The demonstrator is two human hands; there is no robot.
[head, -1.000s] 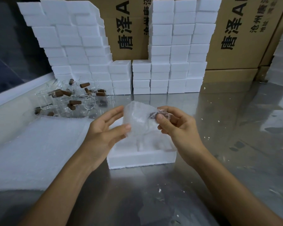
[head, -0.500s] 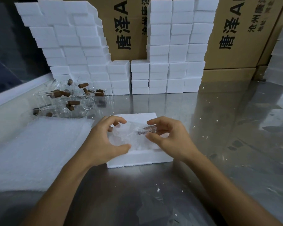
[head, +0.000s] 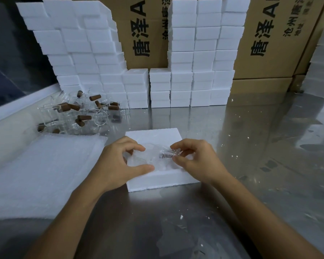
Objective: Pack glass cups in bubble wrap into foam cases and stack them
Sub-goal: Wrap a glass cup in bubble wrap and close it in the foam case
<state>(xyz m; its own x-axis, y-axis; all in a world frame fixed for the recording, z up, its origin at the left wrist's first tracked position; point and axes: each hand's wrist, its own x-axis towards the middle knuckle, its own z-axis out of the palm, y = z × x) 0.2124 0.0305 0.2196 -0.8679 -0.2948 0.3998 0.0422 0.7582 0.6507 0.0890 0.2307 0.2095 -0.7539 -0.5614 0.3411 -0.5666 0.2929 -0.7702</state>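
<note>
An open white foam case (head: pixel 153 136) lies flat on the steel table in front of me. A glass cup wrapped in bubble wrap (head: pixel 157 157) lies in the case's hollow, its brown handle showing through at the right end. My left hand (head: pixel 118 165) curls round the wrapped cup's left end, thumb along its near side. My right hand (head: pixel 196 159) pinches the wrap at the handle end with thumb and fingertips. Both hands rest on the case.
Loose glass cups with brown handles (head: pixel 79 113) lie in a heap at the back left. A bubble wrap sheet (head: pixel 41 171) covers the table's left. Stacked foam cases (head: pixel 200 53) stand along the back against cardboard boxes (head: pixel 266 38).
Both hands brought the wrapped cup down from above the case into its hollow and now press it in place.
</note>
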